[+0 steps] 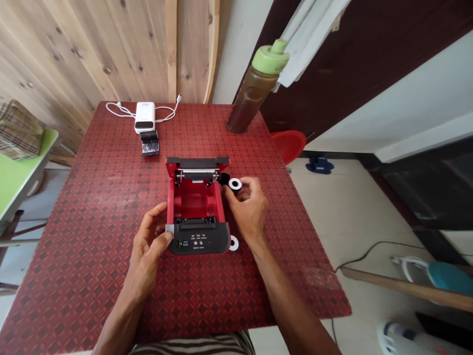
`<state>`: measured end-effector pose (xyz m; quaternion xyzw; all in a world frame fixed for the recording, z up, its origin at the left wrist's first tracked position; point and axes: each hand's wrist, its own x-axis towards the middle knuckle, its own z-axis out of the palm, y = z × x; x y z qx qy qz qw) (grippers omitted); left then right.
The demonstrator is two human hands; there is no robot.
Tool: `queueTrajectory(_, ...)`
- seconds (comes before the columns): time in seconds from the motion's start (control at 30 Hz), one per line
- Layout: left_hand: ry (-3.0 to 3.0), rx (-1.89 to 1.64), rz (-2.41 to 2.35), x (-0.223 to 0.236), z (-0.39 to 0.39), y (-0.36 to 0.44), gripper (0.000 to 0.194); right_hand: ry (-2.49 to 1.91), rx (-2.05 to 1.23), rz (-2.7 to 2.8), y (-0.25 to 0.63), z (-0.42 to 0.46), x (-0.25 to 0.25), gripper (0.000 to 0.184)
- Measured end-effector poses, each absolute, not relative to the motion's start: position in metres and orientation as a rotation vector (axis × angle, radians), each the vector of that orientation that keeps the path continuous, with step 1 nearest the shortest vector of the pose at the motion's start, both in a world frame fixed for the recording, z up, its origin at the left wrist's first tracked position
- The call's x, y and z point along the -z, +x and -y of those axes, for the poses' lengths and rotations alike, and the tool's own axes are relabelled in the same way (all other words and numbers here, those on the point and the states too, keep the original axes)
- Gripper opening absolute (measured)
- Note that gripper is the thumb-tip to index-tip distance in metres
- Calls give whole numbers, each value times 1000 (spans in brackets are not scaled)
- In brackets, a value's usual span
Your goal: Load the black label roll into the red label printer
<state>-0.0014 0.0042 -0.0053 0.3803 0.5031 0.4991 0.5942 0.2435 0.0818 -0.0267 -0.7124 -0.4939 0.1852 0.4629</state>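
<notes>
A red and black label printer (pixel 199 239) stands on the table with its lid (pixel 197 162) raised, and its red inner bay (pixel 194 202) shows no roll. My left hand (pixel 150 246) is closed on the printer's left front corner, thumb on the grey latch (pixel 169 229) and fingers along the side. Beside the printer's right wall, my right hand (pixel 247 207) pinches a black ribbon roll (pixel 235 185) with a white core. A dark strip seems to run from that roll toward the lid. Another white-cored roll (pixel 234 243) lies partly hidden behind the printer's right front corner.
At the back left sit a white power bank (pixel 145 117) with a white cable (pixel 168 113) and a crumpled black wrapper (pixel 150 143). A tall brown bottle (pixel 249 93) with a green cap stands at the back right corner. The patterned red table (pixel 103 286) surrounds the printer.
</notes>
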Motion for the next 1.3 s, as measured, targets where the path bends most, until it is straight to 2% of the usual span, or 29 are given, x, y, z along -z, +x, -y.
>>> queueTrajectory(0.17, 878, -1169, -1158, 6, -4, -2, 53, -1666, -717, 1394, 246, -69, 29, 32)
queueTrajectory(0.33, 890, -1177, -1161, 9, -5, -3, 55, -1604, -829, 1518, 257, -65, 29, 26)
queueTrajectory(0.63, 907, -1190, -1140, 10, -4, -4, 52, -1611, -929, 1544, 263, -57, 30, 59)
queueTrajectory(0.73, 914, -1194, -1151, 10, -4, -4, 52, -1645, -951, 1527, 272, -45, 24, 62)
queueTrajectory(0.93, 912, -1185, -1146, 11, -5, -4, 54, -1703, -896, 1468, 290, 10, 18, 28)
queueTrajectory(1.07, 907, -1196, -1152, 9, -6, -2, 54, -1678, -893, 1514, 270, 36, 23, 35)
queueTrajectory(1.23, 930, -1199, -1151, 11, -6, -4, 53, -1635, -742, 1481, 243, 38, 33, 12)
queueTrajectory(1.3, 940, -1189, -1146, 13, -5, -5, 53, -1643, -760, 1455, 248, 39, 30, 15)
